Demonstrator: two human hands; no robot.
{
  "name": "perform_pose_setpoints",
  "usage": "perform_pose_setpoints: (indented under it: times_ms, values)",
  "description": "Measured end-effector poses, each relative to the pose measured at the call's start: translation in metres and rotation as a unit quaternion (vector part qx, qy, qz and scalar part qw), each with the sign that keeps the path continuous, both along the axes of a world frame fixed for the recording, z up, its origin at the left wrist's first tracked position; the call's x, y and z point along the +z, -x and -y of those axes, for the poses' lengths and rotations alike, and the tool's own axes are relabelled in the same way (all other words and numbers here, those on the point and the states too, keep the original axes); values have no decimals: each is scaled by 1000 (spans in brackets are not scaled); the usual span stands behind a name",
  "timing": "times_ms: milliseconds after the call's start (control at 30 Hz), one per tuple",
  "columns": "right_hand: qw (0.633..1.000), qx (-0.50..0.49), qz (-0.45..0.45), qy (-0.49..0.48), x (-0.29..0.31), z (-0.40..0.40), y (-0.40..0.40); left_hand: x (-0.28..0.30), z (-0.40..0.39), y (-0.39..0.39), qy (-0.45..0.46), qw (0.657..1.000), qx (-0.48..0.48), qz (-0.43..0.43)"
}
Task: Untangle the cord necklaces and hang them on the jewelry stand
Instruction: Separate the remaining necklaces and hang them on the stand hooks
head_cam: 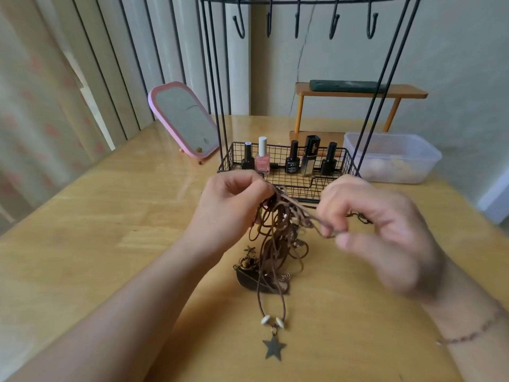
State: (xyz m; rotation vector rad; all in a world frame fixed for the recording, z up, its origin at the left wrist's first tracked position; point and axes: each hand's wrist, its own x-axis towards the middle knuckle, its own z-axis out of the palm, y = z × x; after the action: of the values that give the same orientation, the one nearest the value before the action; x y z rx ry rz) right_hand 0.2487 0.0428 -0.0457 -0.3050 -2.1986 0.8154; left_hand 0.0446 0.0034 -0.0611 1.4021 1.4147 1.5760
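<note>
**Cord necklaces, tangled, none yet hung**

While lifted over the near table centre, brown cord necklaces (pixel 278 232): limp, light, snag-prone; take single strands near the knot. Left hand (pixel 234 199) grips the bunch; right hand (pixel 366 216) pinches one strand. Black wire jewelry stand (pixel 289 172) beyond.

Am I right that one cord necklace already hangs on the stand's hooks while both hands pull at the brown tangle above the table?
Not quite: the head view shows the hooks all bare. Both the left hand and the right hand do grip the brown tangle above the table.
</note>
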Motion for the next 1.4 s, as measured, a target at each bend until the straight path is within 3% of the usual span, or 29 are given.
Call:
perform_pose_setpoints:
  times_ms: [67,133,233,333,400,500,767,933,1033,1167,1400]
  values:
    - [992,-11,54,-112,-5,3,3,-1,-1,1,-8,1000,-21,19]
    - [989,-43,32,-141,-7,5,8,-1,0,3,-22,998,-46,31]
    - [982,-151,-58,-100,-7,7,12,-1,1,2,-45,993,-101,37]
    - [973,-212,-57,-75,-7,6,12,-3,1,1,-65,986,-146,46]
    - [977,-203,-42,-59,-7,6,11,-3,2,1,-73,981,-172,58]
    - [983,-158,-80,39,-4,6,9,-4,1,0,-82,978,-183,61]
    - [976,-208,-49,-32,-8,11,13,-5,2,-2,-103,974,-195,53]
    - [967,-236,-36,-84,-7,11,13,-6,0,-4,-58,983,-169,48]
    - [970,-241,-16,-3,-7,9,13,-4,2,-6,0,985,-152,76]
    - [969,-198,33,144,-7,5,16,-3,7,-16,-19,984,-176,-8]
    - [914,-100,-37,392,5,2,7,-3,3,-2,-14,980,-196,-13]
